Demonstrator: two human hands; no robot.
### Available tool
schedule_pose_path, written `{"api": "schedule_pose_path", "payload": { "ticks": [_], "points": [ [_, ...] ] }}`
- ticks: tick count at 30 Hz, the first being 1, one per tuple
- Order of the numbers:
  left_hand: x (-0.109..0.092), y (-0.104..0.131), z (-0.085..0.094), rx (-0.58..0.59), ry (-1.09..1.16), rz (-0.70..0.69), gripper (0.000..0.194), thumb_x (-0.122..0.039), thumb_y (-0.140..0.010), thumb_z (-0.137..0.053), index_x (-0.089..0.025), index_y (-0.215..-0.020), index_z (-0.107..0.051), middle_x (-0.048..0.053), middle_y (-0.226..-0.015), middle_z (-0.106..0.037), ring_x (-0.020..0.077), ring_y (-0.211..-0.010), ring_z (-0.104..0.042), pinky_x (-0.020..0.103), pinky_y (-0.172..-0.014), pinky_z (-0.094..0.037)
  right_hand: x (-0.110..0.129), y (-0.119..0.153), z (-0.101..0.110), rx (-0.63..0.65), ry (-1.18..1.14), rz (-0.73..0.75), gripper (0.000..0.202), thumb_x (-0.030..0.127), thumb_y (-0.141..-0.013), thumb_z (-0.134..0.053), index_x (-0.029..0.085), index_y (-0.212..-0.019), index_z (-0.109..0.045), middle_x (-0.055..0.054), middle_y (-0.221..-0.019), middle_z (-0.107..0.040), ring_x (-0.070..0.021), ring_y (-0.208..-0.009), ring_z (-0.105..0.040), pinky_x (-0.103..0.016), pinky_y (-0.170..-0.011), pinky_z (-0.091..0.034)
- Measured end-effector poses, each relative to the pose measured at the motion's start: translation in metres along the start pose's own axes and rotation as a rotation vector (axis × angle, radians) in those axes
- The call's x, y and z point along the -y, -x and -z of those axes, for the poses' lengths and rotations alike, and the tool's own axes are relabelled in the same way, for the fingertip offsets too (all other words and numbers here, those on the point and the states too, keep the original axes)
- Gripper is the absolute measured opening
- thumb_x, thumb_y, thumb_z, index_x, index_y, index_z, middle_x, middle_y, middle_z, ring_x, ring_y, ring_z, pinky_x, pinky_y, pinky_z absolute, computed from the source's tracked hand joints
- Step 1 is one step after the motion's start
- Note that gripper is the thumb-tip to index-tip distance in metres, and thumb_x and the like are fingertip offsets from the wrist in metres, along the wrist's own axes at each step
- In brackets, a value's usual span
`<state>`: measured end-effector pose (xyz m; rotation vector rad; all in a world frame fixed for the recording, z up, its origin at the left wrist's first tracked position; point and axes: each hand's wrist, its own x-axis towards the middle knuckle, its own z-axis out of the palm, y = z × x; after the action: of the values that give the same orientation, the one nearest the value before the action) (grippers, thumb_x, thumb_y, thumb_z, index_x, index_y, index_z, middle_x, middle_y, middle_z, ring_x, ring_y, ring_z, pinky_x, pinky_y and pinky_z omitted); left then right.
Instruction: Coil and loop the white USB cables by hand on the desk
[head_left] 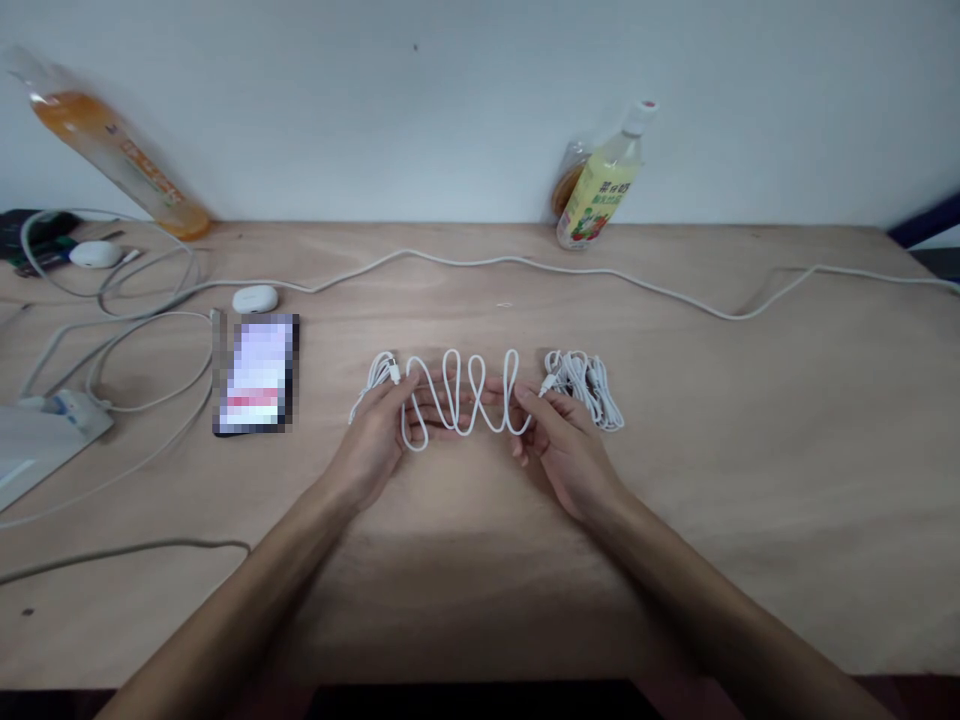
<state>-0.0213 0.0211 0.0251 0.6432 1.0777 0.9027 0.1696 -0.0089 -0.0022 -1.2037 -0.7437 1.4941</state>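
Note:
Between my two hands a white charging cable [474, 395] hangs in several loose, wavy loops, with a plug at each end. My left hand [382, 425] pinches it near the left plug under the thumb, the other fingers stretched beneath the loops. At the opposite end my right hand [559, 430] grips the cable close to the right plug, thumb on top. Just beyond my right hand lie bundled white cables [592, 390] on the table. Another white cable bundle [371, 378] shows behind my left hand, partly hidden by it.
A phone [259, 375] lies left, near a white earbud case [255, 299]. Tangled cords and a white power strip [52, 440] fill the left side. An orange drink bottle [124, 160] and a yellow drink bottle [604, 185] lean on the wall. A long white cord [510, 260] crosses the table [750, 450].

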Motion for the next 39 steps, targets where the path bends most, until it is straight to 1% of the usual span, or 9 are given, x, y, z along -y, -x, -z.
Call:
{"api": "schedule_pose_path", "payload": {
  "ticks": [4, 7, 10, 18, 20, 24, 29, 34, 39],
  "points": [
    [-0.0005, -0.0007, -0.0008, -0.01, -0.014, -0.006, 0.034, -0.025, -0.111, -0.051, -0.006, -0.115, -0.079, 0.02, -0.098, -0.086, 0.0304, -0.091, -0.086, 0.04, -0.081, -0.07, 0.0005, -0.0002, -0.0004, 0.002, -0.002, 0.004, 0.038, 0.056, -0.081, -0.088, 0.019, -0.091, -0.088, -0.009, -0.091, -0.084, -0.0097, -0.052, -0.05, -0.024, -0.043, -0.038],
    [0.0004, -0.0016, 0.0001, -0.005, -0.02, -0.012, 0.034, -0.028, -0.111, -0.052, -0.007, -0.118, -0.079, 0.019, -0.098, -0.086, 0.0304, -0.091, -0.086, 0.04, -0.08, -0.07, -0.0002, -0.0007, -0.0001, 0.004, -0.005, 0.007, 0.036, 0.054, -0.083, -0.086, 0.018, -0.086, -0.087, -0.008, -0.087, -0.082, -0.0094, -0.05, -0.049, -0.024, -0.043, -0.038],
    [0.0021, -0.0022, 0.002, -0.006, -0.023, -0.016, 0.034, -0.028, -0.11, -0.054, -0.006, -0.119, -0.079, 0.02, -0.099, -0.086, 0.0304, -0.09, -0.086, 0.04, -0.08, -0.07, -0.001, -0.0011, 0.0004, 0.01, -0.008, 0.014, 0.036, 0.055, -0.083, -0.086, 0.019, -0.086, -0.086, -0.007, -0.083, -0.08, -0.0092, -0.05, -0.049, -0.024, -0.043, -0.038],
    [0.0019, -0.0019, 0.0036, -0.013, -0.053, -0.026, 0.036, -0.029, -0.108, -0.057, -0.007, -0.127, -0.077, 0.019, -0.101, -0.086, 0.0297, -0.088, -0.085, 0.039, -0.077, -0.07, -0.0008, -0.0012, -0.0002, 0.007, -0.018, 0.015, 0.036, 0.055, -0.082, -0.087, 0.019, -0.085, -0.087, -0.008, -0.086, -0.082, -0.0095, -0.05, -0.05, -0.024, -0.043, -0.038],
    [0.0023, -0.0019, 0.0039, -0.011, -0.055, -0.025, 0.036, -0.03, -0.108, -0.057, -0.007, -0.128, -0.077, 0.019, -0.101, -0.086, 0.0295, -0.088, -0.085, 0.039, -0.077, -0.07, -0.0006, -0.001, -0.0002, 0.009, -0.022, 0.018, 0.035, 0.055, -0.082, -0.087, 0.02, -0.083, -0.086, -0.007, -0.083, -0.081, -0.0095, -0.05, -0.05, -0.024, -0.043, -0.038],
    [0.0036, -0.0014, 0.0046, -0.018, -0.051, -0.027, 0.035, -0.029, -0.107, -0.057, -0.007, -0.125, -0.078, 0.019, -0.101, -0.086, 0.0298, -0.089, -0.085, 0.039, -0.078, -0.07, -0.0009, -0.0012, -0.0004, 0.016, -0.027, 0.014, 0.036, 0.056, -0.081, -0.088, 0.02, -0.08, -0.084, -0.004, -0.077, -0.078, -0.0095, -0.049, -0.049, -0.023, -0.042, -0.037],
    [0.0037, -0.001, 0.0049, -0.013, -0.036, -0.028, 0.034, -0.03, -0.104, -0.064, -0.008, -0.126, -0.078, 0.019, -0.1, -0.086, 0.0304, -0.088, -0.085, 0.039, -0.078, -0.07, -0.0014, -0.0013, -0.0006, 0.012, -0.023, 0.02, 0.036, 0.056, -0.08, -0.087, 0.02, -0.079, -0.083, -0.005, -0.079, -0.078, -0.0092, -0.048, -0.049, -0.024, -0.043, -0.038],
    [0.0024, -0.0014, 0.0044, -0.007, -0.033, -0.027, 0.034, -0.03, -0.103, -0.065, -0.008, -0.125, -0.078, 0.019, -0.099, -0.086, 0.0304, -0.088, -0.085, 0.039, -0.076, -0.07, -0.0012, -0.0003, -0.0005, 0.008, -0.009, 0.02, 0.035, 0.055, -0.084, -0.085, 0.02, -0.084, -0.086, -0.005, -0.078, -0.078, -0.0104, -0.05, -0.049, -0.025, -0.044, -0.037],
    [0.002, -0.001, 0.0041, -0.012, -0.052, -0.03, 0.033, -0.03, -0.102, -0.065, -0.009, -0.123, -0.079, 0.019, -0.101, -0.086, 0.0311, -0.09, -0.085, 0.038, -0.075, -0.069, -0.002, -0.0008, 0.0005, 0.01, -0.004, 0.022, 0.034, 0.053, -0.085, -0.082, 0.02, -0.078, -0.083, -0.007, -0.081, -0.08, -0.0106, -0.05, -0.048, -0.026, -0.045, -0.037]
  ]
}}
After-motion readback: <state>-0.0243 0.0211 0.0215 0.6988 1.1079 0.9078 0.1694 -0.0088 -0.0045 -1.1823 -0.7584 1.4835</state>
